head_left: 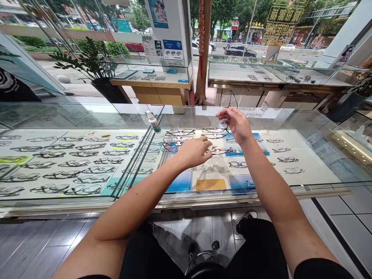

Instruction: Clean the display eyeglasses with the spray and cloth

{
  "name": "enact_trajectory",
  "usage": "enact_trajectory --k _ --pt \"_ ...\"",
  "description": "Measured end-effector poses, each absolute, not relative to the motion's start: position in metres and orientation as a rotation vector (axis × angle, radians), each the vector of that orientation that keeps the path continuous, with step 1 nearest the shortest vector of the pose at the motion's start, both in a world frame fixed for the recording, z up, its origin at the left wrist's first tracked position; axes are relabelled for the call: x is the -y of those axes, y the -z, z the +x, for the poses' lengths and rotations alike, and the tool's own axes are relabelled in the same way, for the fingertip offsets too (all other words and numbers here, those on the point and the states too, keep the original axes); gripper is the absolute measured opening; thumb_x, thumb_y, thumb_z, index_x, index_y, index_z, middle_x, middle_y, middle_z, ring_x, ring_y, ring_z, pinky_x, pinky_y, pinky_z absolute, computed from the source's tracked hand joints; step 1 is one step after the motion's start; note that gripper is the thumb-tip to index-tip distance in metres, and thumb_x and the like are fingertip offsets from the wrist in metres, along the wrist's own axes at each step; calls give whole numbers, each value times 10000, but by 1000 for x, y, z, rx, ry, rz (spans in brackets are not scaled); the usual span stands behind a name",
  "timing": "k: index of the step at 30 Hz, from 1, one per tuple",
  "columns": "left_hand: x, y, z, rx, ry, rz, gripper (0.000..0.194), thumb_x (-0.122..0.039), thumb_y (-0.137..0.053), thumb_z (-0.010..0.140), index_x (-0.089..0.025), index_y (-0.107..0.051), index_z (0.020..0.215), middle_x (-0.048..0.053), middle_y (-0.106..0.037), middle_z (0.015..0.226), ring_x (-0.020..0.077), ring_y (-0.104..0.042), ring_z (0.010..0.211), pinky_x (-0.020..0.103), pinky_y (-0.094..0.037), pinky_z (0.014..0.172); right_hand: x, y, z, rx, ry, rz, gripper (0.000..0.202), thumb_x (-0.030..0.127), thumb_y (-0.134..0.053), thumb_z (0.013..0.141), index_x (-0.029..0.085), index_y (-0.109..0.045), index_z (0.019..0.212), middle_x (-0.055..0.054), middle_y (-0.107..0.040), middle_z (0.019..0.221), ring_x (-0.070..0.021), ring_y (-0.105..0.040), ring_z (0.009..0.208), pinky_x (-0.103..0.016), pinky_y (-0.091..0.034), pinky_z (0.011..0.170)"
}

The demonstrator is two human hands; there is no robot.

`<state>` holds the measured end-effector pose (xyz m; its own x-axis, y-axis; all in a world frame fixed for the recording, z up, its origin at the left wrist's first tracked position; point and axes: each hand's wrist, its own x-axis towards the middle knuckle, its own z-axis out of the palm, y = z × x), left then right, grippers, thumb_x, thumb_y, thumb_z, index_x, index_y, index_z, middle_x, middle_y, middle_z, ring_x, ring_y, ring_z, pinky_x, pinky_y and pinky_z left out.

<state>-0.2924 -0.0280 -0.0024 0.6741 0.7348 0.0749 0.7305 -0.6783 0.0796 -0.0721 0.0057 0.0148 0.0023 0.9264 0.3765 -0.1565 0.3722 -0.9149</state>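
Raised above the far part of the glass counter, my right hand (236,123) is closed on a pair of eyeglasses (229,100). One lens of the pair stands up beyond my fingers, and part of the frame is hidden by the hand. Lower and to the left, my left hand (195,152) hovers over the counter with its thumb and fingers apart, nothing visible between them. Beside it are dark-framed eyeglasses (179,133), and a dark reddish pair (222,151) lies just right of its fingertips. Whether it touches any pair is hard to tell.
A small white spray bottle (153,122) stands on the glass counter (315,122) at the left. Rows of eyeglasses (69,155) lie inside the case, with a yellow cloth (210,185) near its front. Farther back are a potted plant (99,71) and another display case (157,79).
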Motion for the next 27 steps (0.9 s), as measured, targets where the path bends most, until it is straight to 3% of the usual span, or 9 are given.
enact_trajectory --k 4,27 --pt "29 7 -289 -1198 -89 2865 373 -501 -629 1072 -211 -814 1217 117 -798 1221 311 -783 1064 366 -510 741 -6 -14 -71 1280 -1023 -773 399 689 -822 897 294 -763 904 -45 -846 1057 -218 -722 975 -374 -570 851" --pt "28 13 -281 -1306 -211 2731 285 -309 -613 1035 -259 -865 1158 89 -852 1153 308 -794 1087 369 -547 779 -5 -16 -72 1289 -1017 -797 419 701 -822 884 286 -762 887 -51 -848 1046 -216 -718 960 -356 -567 825"
